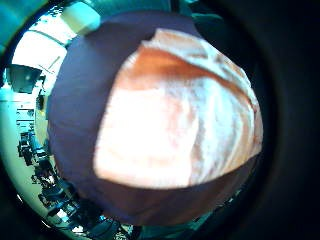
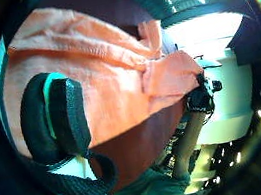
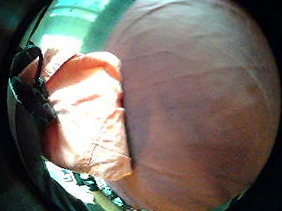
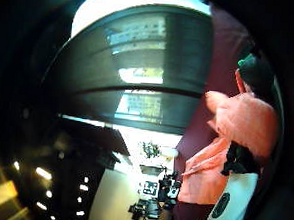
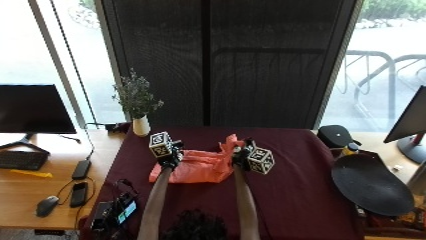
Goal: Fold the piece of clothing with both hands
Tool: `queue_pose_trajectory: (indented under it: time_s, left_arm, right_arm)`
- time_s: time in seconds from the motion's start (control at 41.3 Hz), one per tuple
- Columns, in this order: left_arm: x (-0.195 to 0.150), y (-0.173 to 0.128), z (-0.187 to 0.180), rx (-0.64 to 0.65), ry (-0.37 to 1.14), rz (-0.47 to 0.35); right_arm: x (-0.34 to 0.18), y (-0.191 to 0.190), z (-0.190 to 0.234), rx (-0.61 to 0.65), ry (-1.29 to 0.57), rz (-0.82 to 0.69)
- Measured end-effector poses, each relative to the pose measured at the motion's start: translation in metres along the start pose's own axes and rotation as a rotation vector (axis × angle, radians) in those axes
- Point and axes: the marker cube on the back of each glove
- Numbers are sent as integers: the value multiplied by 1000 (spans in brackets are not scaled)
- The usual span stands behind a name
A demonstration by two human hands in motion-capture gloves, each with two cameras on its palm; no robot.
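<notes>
So you're working w/ the orange garment [image 5: 193, 169] on the maroon tablecloth [image 5: 299, 180], and it's sitting right btwn your 2 hands, a bit nearer the table's 9 o'clock half than dead centre. Its long axis is running 9 to 3 o'clock across the outside view, crosswise to your forearms.

Your left hand [image 5: 168, 154] is gripping the far edge near the 9 o'clock end. Your right hand [image 5: 242, 155] is pinching the cloth at the 3 o'clock end, where a corner is sticking up toward 12. Both hands are clamped on fabric and spaced well apart, about the garment's whole length. The left thumb side palm view backs that up: cloth bunched right under the palm, and the other hand [image 2: 199, 96] pinching the far corner.

Neither hand is really nearer, imo, they're level w/ each other. The loose bulk is lying toward 6 o'clock, toward you. So I'd guess the next fold is going along that 12 to 6 line, or else end to end. Can't tell which end is the collar, it's too crumpled.
</notes>
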Motion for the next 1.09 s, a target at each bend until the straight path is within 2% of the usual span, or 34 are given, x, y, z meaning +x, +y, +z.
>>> queue_pose_trajectory:
  time_s: [0.073,0.121,0.17,0.242,0.315,0.46,0.605,0.751,0.823,0.872,0.92,0.993,1.041,1.09]
  left_arm:
    - [-3,9,-44,118,19,48]
    - [-11,14,-65,152,6,29]
    - [-22,15,-80,185,-8,4]
    - [-35,14,-95,254,-9,-3]
    - [-51,9,-99,304,-37,-25]
    - [-79,23,-102,345,-115,-68]
    - [-107,28,-92,322,-119,-108]
    - [-120,34,-92,324,-112,-117]
    - [-118,40,-94,313,-101,-118]
    - [-117,36,-92,324,-91,-109]
    - [-114,33,-91,333,-84,-98]
    - [-104,35,-92,334,-74,-81]
    - [-96,37,-93,334,-71,-70]
    - [-88,37,-93,333,-65,-58]
  right_arm:
    - [-33,6,36,40,21,-257]
    - [-49,14,60,28,29,-377]
    - [-58,30,86,-31,59,-396]
    - [-56,56,125,-140,160,-330]
    - [-55,79,161,-223,212,-364]
    - [-40,127,242,-345,305,-603]
    - [-2,171,282,-471,576,-690]
    - [18,194,296,-577,708,-808]
    - [21,200,292,-720,704,-816]
    - [20,204,286,-866,646,-806]
    - [15,204,282,-1005,510,-843]
    - [2,190,264,-1148,338,-924]
    - [-7,170,241,-1131,408,-940]
    - [-16,152,216,-1052,562,-910]
